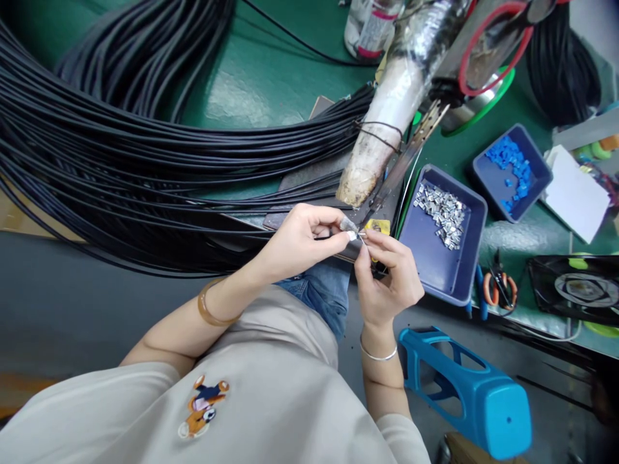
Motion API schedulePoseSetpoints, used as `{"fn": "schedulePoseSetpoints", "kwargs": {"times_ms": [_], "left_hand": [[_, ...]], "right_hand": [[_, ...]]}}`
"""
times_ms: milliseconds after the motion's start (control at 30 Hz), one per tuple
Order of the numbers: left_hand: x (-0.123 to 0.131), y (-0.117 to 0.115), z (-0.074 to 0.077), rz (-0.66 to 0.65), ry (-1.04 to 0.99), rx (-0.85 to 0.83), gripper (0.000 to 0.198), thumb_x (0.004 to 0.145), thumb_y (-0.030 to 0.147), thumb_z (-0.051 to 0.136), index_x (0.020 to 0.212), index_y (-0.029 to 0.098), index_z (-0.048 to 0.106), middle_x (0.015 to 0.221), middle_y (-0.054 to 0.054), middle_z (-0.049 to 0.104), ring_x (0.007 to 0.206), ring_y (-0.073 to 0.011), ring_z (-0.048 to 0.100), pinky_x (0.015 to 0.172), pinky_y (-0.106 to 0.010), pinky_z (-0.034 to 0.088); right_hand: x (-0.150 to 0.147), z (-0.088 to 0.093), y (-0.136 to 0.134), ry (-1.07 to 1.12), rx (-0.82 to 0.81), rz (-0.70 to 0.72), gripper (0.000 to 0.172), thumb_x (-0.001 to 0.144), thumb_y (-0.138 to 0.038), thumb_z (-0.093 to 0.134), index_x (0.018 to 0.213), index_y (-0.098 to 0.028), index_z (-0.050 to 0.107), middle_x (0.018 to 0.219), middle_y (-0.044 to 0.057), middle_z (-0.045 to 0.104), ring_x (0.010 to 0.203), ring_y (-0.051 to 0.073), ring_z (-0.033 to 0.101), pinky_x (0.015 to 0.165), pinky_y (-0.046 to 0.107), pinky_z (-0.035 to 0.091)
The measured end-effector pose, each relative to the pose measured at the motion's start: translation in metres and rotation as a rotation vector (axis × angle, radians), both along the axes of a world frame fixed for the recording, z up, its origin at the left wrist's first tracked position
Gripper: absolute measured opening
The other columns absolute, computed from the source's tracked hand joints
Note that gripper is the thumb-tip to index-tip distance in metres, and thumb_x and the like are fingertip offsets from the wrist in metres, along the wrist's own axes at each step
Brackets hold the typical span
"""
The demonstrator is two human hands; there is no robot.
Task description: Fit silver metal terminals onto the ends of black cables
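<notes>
My left hand (312, 233) is closed in a pinch, with grey-white wrapping on its fingertips. A black cable (242, 231) runs into it from the left. Facing it, my right hand (387, 270) pinches a thin silver metal piece (362, 238) between thumb and forefinger. The fingertips of both hands almost meet, and the fingers partly hide the cable end. Just above them, a dark metal bar (387, 190) slants down beside a taped whitish tube (372, 142). A yellow piece (378, 225) shows behind my right fingers.
A large bundle of black cables (145, 145) covers the left of the green table (256, 71). To the right stand a tray (411, 258) of small metal parts and a tray (525, 209) of blue pieces. Orange-handled pliers (500, 287) hang near the edge, above a blue stool (503, 412).
</notes>
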State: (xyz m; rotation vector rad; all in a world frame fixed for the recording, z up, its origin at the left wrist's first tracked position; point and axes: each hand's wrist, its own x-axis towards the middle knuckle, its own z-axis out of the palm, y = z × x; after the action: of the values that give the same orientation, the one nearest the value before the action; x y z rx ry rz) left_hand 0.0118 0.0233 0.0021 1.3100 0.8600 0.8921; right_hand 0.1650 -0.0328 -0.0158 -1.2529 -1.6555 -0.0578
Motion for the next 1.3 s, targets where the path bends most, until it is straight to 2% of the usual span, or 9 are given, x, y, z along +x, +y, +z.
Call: {"fn": "schedulePoseSetpoints", "kwargs": {"times_ms": [267,933,1300], "left_hand": [[-0.0015,0.0038,-0.0012,-0.026,-0.014,-0.056,0.012,0.08,0.019,0.066,0.072,0.01,0.066,0.062,0.0,0.058,0.052,-0.0052,0.048,0.048,-0.017,0.037],[0.0033,0.0012,-0.0007,0.034,-0.017,-0.015,0.011,0.078,0.017,0.066,0.071,0.009,0.069,0.058,0.002,0.048,0.05,-0.0035,0.036,0.045,-0.017,0.027],[0.0036,0.0012,0.0034,0.044,-0.024,0.012,0.012,0.079,0.017,0.064,0.073,0.009,0.07,0.063,0.0,0.053,0.053,-0.0047,0.041,0.048,-0.017,0.033]], "right_hand": [[0.0002,-0.0001,0.0011,-0.005,0.0,-0.006,0.018,0.082,-0.007,0.069,0.091,-0.021,0.064,0.101,0.004,0.077,0.09,0.016,0.075,0.083,0.032,0.063],[0.001,0.0031,0.0021,-0.019,0.005,0.004,0.021,0.08,-0.004,0.07,0.092,-0.021,0.066,0.101,0.004,0.077,0.092,0.016,0.074,0.084,0.031,0.062],[-0.0008,0.0057,0.0017,-0.041,0.014,-0.012,0.021,0.08,-0.006,0.071,0.092,-0.023,0.066,0.103,0.003,0.077,0.092,0.017,0.075,0.083,0.031,0.063]]}}
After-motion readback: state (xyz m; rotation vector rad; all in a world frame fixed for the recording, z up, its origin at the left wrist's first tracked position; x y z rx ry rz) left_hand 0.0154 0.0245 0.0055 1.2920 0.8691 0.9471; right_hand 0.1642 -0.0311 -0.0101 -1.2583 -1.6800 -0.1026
